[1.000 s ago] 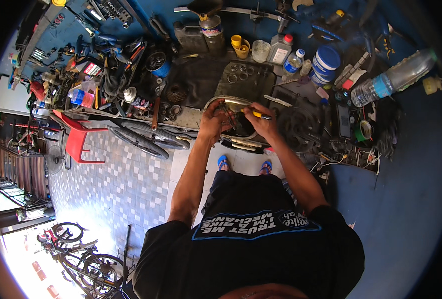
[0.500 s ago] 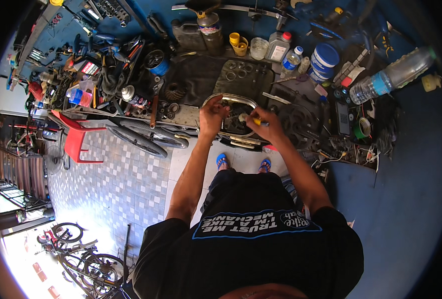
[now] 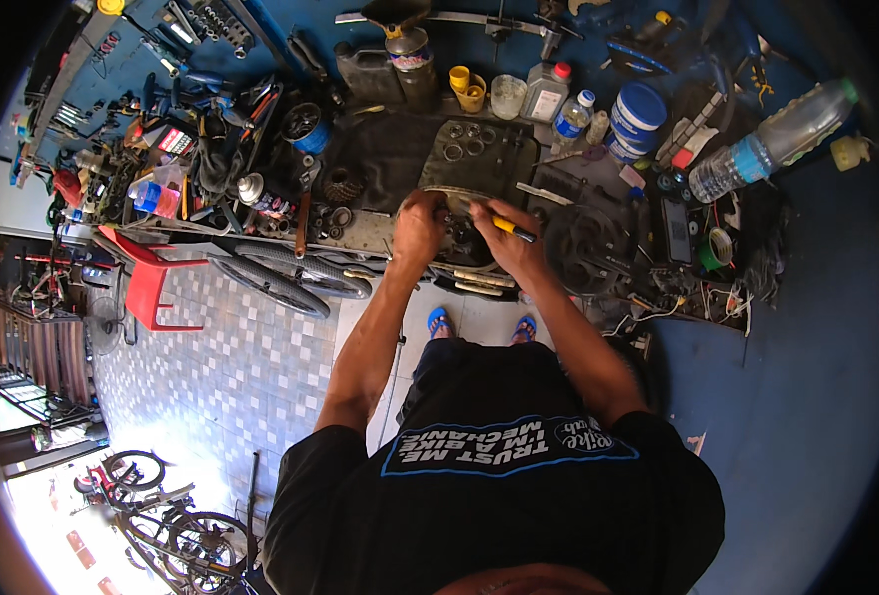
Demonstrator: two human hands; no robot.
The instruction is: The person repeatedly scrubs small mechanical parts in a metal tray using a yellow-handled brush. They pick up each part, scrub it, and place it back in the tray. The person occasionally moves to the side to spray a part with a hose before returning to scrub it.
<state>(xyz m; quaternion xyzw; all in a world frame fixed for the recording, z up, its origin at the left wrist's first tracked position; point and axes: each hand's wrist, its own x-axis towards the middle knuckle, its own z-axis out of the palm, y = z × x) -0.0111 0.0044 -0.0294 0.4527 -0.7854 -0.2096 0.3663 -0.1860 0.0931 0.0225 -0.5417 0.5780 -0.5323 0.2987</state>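
Observation:
At the bench edge, my right hand (image 3: 516,244) is closed around a brush with a yellow and black handle (image 3: 512,229). Its head end points left, toward my other hand. My left hand (image 3: 419,232) has curled fingers pinching something small and dark, too hidden to name. Both hands are over a shallow metal tray (image 3: 471,267) whose contents look dark and are mostly covered by the hands. Just beyond lies a dark flat board (image 3: 494,159) carrying several metal rings (image 3: 453,153).
A crankset with chainring (image 3: 580,248) lies right of the tray. Behind stand a blue-and-white tub (image 3: 639,117), a water bottle (image 3: 572,117) and a grey bottle (image 3: 547,94). To the left are a cassette (image 3: 343,185), a spray can (image 3: 252,189), bike tyres (image 3: 276,283) and a red chair (image 3: 152,283).
My right hand has moved slightly left and farther over the tray, and the brush handle now shows more, angled down to the right. My left hand's fingers have curled in more.

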